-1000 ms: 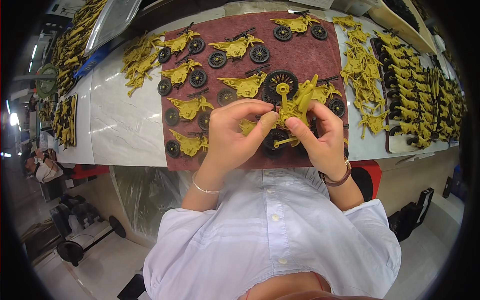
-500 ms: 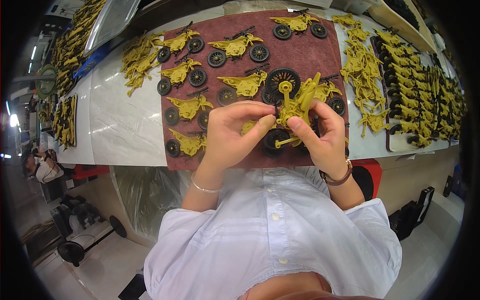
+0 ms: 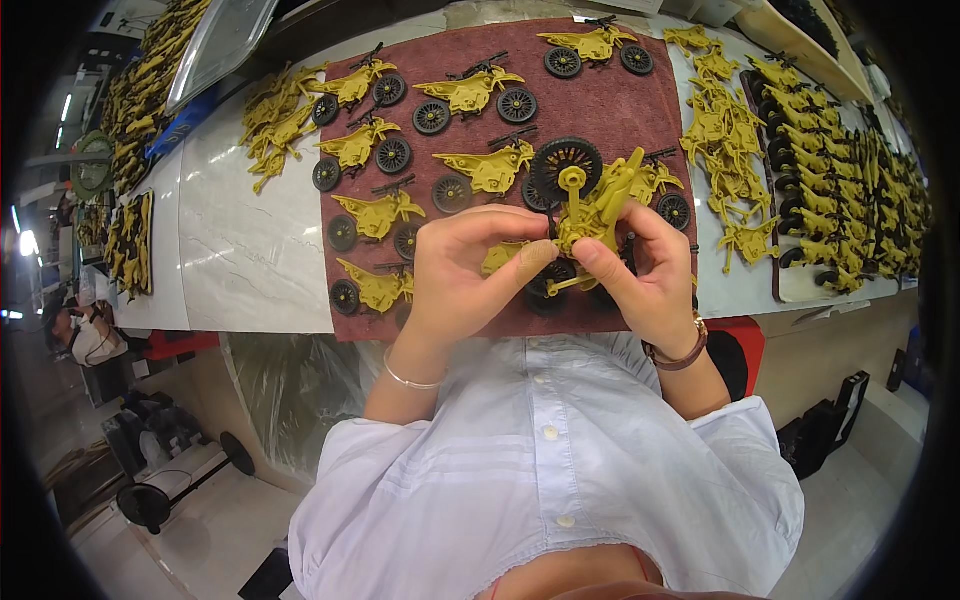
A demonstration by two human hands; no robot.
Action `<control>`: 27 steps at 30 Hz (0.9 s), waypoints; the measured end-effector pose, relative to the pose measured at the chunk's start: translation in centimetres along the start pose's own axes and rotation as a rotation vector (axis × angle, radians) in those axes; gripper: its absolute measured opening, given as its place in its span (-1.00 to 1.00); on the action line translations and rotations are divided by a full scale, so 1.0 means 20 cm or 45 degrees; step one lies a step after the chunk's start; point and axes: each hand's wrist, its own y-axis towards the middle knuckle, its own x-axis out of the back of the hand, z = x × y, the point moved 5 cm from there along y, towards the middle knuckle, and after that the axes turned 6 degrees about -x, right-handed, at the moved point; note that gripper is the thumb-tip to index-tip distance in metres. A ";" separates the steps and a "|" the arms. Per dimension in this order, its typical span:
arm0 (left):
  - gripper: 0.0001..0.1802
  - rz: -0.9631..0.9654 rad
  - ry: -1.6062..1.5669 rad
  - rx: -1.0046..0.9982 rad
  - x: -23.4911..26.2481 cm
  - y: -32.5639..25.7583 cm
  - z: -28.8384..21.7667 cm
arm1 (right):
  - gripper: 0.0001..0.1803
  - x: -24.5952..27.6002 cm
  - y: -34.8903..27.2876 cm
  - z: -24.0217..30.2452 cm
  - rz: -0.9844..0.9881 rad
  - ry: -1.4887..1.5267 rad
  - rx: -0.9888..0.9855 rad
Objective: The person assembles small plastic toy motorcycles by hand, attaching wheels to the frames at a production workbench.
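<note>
A yellow toy motorcycle [image 3: 606,205] with a black spoked wheel [image 3: 545,178] is held tilted above the dark red cloth mat [image 3: 600,112]. My right hand [image 3: 645,270] is closed round its right side, the thumb pressed on the yellow body. From the other side my left hand [image 3: 470,265] pinches at a dark part, perhaps the handlebar, beside the front fork; the fingertips partly hide it. Under and around my hands lie similar toy motorcycles, among them one with a yellow body [image 3: 372,215] left of my left hand.
Loose yellow body parts are heaped on the white table at left [image 3: 280,120] and at right [image 3: 722,130]. Farther right, a board [image 3: 790,285] carries rows of toy motorcycles. A clear plastic lid [image 3: 220,50] stands at the back left, and a wooden-edged tray [image 3: 800,50] at the back right.
Both hands keep their hold on the toy motorcycle. My left thumb has shifted slightly right, closer to the toy's body; the rest looks nearly the same.
</note>
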 end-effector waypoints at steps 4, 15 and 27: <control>-0.85 -0.065 -0.018 0.006 0.00 0.01 -0.03 | -0.70 0.01 0.00 -0.01 0.052 0.053 -0.075; -0.88 -0.097 0.286 -0.092 -0.01 0.02 -0.07 | -0.67 0.02 0.00 0.00 0.131 0.052 -0.086; -0.95 -0.156 0.056 0.121 -0.01 -0.02 0.01 | -0.68 0.04 -0.01 0.04 0.074 -0.282 -0.014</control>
